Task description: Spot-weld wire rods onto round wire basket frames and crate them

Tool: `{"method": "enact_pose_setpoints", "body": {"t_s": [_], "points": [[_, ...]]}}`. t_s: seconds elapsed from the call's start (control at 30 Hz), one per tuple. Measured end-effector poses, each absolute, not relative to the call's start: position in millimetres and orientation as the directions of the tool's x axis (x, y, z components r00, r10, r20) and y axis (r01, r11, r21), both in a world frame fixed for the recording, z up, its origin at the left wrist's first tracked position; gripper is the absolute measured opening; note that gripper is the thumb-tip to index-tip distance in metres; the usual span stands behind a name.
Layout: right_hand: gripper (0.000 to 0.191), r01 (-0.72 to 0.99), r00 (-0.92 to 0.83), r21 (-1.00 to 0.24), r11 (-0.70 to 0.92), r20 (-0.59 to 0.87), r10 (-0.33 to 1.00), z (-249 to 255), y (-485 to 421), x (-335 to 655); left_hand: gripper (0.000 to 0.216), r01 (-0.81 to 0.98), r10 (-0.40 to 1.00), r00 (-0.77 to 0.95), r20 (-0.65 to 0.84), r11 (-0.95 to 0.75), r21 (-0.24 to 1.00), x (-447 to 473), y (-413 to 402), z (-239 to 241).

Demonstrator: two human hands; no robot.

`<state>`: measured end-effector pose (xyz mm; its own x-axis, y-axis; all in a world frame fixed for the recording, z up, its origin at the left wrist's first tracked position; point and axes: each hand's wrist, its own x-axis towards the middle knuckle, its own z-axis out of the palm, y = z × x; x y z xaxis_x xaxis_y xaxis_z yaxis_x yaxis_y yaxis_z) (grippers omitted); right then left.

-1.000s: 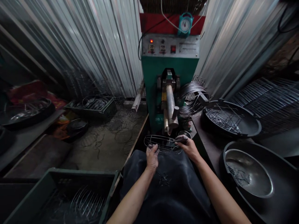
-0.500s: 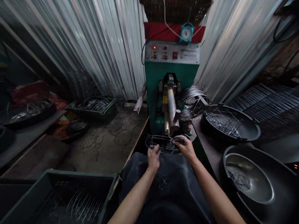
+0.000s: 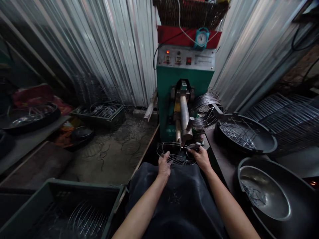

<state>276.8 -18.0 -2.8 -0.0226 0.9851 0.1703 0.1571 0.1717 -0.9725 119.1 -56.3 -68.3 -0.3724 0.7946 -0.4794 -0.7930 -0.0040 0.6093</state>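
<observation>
Above my lap is a round wire rack [image 3: 161,146], tilted beneath the electrode tip of a green spot welder [image 3: 184,113]. A small bright spot shows where the tip meets the wire. My left hand [image 3: 164,166] is closed on the rack's near left side, thumb on top. At the rack's right side, beside the tip, my right hand [image 3: 201,157] is closed with thumb and fingers pinched on the wire. Whether a small separate piece is in that pinch I cannot make out. The rack's underside is hidden in shadow.
To the right stand a black pan of short wires [image 3: 271,146] and a metal bowl [image 3: 286,202] with wire pieces. A green crate [image 3: 82,186] holding wire racks is at lower left. A wire coil [image 3: 206,99] hangs beside the welder; a teal clock [image 3: 201,38] is on top.
The view has shifted slightly. My right hand has turned a little at the rack's edge, and a bright spot now shows at the electrode tip. Both hands keep their grip.
</observation>
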Motion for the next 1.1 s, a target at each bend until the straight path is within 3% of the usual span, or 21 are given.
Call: {"method": "enact_pose_setpoints", "body": {"t_s": [0.23,0.4,0.5,0.7,0.9,1.1], "points": [[0.025,0.122,-0.036,-0.977,0.172,0.169,0.985,-5.8,-16.3,278.1,0.043,-0.787,0.807,-0.295,-0.512,0.099,0.609,118.8,-61.8,-69.0],[0.030,-0.183,0.183,-0.979,0.094,0.061,0.981,-26.2,-19.4,301.4,0.055,-0.586,0.776,-0.501,-0.384,0.023,0.810,132.0,-90.6,-69.4],[0.030,-0.204,0.190,-0.976,0.072,0.033,0.981,-45.3,-28.7,319.8,0.075,-0.475,0.778,-0.540,-0.321,0.033,0.879,152.5,-94.2,-62.6],[0.033,-0.063,0.184,-0.996,0.055,0.042,0.982,-63.4,-40.8,329.4,0.084,-0.545,0.748,-0.538,-0.390,0.045,0.838,181.8,-68.2,-52.1],[0.029,0.058,0.017,-0.981,0.184,0.185,0.983,-38.7,-38.2,313.8,0.057,-0.710,0.784,-0.382,-0.488,0.089,0.699,169.5,-72.9,-53.8],[0.029,0.102,-0.066,-0.976,0.195,0.189,0.980,-14.2,-29.4,289.8,0.042,-0.787,0.797,-0.345,-0.497,0.043,0.615,154.8,-71.0,-56.1]]}}
